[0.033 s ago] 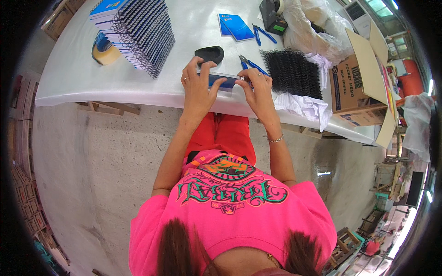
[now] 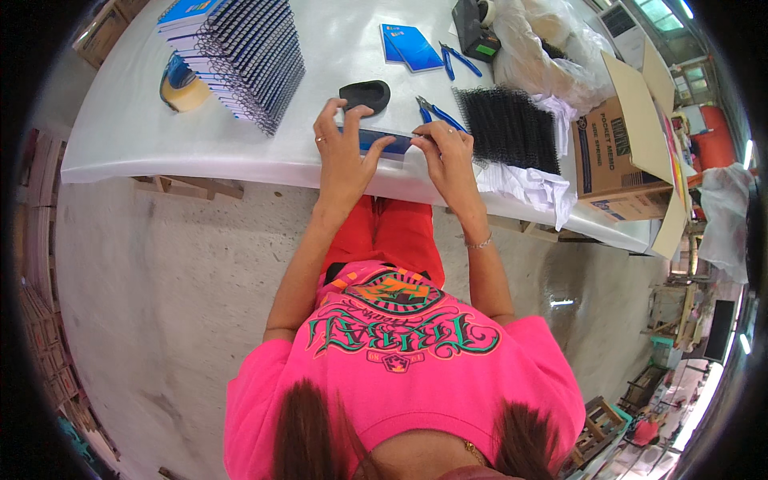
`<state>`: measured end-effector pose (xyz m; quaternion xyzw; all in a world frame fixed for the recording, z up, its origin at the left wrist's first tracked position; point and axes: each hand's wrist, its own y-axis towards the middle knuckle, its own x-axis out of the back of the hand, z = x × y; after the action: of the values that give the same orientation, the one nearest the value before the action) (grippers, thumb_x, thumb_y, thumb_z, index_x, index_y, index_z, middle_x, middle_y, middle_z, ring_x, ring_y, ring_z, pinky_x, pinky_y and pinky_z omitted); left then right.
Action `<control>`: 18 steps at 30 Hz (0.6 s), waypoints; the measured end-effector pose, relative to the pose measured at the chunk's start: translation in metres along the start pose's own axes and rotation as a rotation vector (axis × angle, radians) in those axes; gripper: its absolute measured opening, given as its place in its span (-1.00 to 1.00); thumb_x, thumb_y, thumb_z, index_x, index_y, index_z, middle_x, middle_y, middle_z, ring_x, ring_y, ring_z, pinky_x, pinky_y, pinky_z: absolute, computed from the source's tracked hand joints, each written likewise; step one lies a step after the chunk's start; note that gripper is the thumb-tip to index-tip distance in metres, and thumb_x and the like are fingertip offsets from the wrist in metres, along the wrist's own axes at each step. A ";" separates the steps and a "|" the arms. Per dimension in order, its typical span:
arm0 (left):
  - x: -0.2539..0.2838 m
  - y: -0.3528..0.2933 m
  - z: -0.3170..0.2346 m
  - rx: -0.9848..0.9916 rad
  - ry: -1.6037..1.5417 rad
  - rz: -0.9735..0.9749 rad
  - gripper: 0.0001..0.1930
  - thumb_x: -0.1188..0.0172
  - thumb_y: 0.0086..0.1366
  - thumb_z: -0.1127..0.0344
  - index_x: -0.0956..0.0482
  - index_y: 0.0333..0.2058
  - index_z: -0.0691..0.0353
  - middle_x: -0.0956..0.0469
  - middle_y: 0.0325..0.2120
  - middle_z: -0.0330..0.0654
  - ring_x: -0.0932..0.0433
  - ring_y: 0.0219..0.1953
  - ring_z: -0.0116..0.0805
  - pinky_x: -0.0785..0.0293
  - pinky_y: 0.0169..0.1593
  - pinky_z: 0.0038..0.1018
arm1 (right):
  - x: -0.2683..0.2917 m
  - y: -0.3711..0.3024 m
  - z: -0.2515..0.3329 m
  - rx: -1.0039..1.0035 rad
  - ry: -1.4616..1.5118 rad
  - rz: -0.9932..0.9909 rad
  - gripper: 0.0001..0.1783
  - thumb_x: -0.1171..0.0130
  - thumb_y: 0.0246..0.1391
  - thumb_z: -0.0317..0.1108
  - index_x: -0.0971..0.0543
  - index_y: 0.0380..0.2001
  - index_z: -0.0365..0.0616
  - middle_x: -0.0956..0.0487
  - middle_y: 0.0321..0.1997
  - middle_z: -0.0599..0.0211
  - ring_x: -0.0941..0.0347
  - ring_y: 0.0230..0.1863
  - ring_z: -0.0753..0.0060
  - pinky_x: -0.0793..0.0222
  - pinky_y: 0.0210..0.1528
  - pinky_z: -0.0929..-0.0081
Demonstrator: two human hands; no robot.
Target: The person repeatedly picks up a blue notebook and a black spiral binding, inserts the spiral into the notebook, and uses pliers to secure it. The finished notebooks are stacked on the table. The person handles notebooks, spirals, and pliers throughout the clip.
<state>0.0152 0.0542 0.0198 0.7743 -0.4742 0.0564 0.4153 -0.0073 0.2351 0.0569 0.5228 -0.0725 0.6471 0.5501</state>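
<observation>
A small blue notebook lies at the table's near edge, between my hands. My left hand is closed on its left part, thumb on the near side and fingers over the far edge. My right hand pinches at the notebook's right end, where a thin black piece like the end of a spiral coil shows at the fingertips; the fingers hide most of it. Just beyond my left fingers sits a black oval dish. Blue-handled cutting pliers lie right behind my right hand.
At the left stand a tall stack of spiral notebooks and a tape roll. Black spiral coils are piled on the right, beside an open carton. Farther back lie two blue booklets, another pair of pliers and a black tape dispenser.
My right fingertips have shifted very slightly at the notebook's right end. My left hand and the notebook stay nearly in place.
</observation>
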 end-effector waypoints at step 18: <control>0.045 0.005 0.058 0.050 -0.168 0.050 -0.34 -0.53 -0.04 0.04 -0.37 -0.09 0.22 -0.20 -0.12 -0.03 -0.32 -0.04 -0.02 -0.36 0.05 -0.21 | -0.087 0.088 -0.038 0.246 0.066 0.273 -0.46 -0.44 -0.06 -0.07 -0.56 -0.07 -0.14 -0.42 0.19 -0.18 -0.20 0.26 -0.42 -0.23 0.26 0.01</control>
<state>0.0184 -0.0186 0.0067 0.7743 -0.5248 0.0135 0.3533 -0.1130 0.1716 0.0172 0.5501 -0.0451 0.7366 0.3910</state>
